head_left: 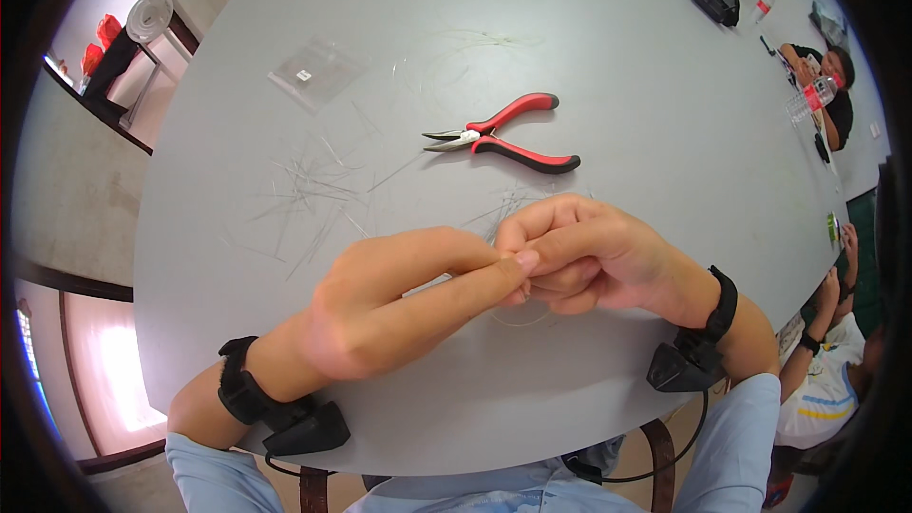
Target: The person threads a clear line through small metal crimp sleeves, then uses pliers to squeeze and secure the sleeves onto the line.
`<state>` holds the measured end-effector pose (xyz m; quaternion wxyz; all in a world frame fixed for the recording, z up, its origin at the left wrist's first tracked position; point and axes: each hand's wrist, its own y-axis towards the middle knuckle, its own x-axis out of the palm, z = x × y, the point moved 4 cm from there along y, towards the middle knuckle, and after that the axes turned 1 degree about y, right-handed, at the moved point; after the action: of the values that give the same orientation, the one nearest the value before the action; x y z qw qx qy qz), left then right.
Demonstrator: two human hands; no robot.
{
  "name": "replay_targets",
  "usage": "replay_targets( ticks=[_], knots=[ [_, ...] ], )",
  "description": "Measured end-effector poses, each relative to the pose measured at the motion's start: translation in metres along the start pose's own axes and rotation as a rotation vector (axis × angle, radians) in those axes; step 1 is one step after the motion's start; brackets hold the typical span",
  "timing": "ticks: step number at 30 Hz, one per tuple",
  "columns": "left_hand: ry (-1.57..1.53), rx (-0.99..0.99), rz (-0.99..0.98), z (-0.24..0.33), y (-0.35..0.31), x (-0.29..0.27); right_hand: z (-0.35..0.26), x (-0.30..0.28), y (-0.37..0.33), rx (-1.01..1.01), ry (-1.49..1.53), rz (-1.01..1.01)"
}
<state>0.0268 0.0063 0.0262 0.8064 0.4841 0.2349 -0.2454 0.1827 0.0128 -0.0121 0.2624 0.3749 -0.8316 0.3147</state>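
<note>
- Left hand (380, 299): bare; thumb and forefinger closed in a pinch, tips meeting the right hand's; anything between them is hidden.
- Right hand (603, 252): bare; thumb and forefinger likewise pinched closed, other fingers curled; the item gripped, if any, cannot be told.
- Strand (521, 325): fine, pale, flexible; a shallow curve just below the joined fingertips, upper ends concealed by the hands.
- Pliers (508, 138): slender pointed metal jaws, slightly parted; splayed, curved handles in red and black; lying beyond the hands.
- Wire pieces (309, 185): thin, straight, metallic; scattered crisscross at left.
- Second wire cluster (506, 204): similar; just beyond the right hand, partly covered by it.
- Loose threads (489, 40): pale, hair-thin, in loops near the far side.
- Table (627, 66): smooth, matt grey, with a curved edge.
- Bag (328, 85): clear, flat, wrinkled plastic; small white rectangle showing, other contents indiscernible.
- Bottle (815, 100): transparent, ribbed plastic, red label; at far right, contents unclear.
</note>
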Motion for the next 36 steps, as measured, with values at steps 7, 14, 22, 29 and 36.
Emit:
replay_targets(
  ticks=[7, 14, 22, 29, 36],
  knots=[
    [-0.058, -0.338, 0.045, -0.008, 0.001, -0.005, -0.015, 0.003, -0.001, -0.047, -0.167, 0.089],
    [-0.343, -0.628, -0.016, -0.020, -0.006, 0.002, -0.058, -0.009, -0.012, -0.977, -1.839, 0.787],
    [-0.621, -0.895, 0.102, -0.035, -0.012, 0.002, -0.061, -0.034, 0.018, -0.649, -1.825, 0.571],
    [-0.684, -0.931, 0.221, -0.052, -0.014, -0.008, -0.077, -0.030, 0.007, -0.672, -1.701, 0.536],
    [-0.707, -0.936, 0.156, -0.052, -0.011, -0.009, -0.071, -0.021, -0.012, -0.583, -1.497, 0.414]
  ],
)
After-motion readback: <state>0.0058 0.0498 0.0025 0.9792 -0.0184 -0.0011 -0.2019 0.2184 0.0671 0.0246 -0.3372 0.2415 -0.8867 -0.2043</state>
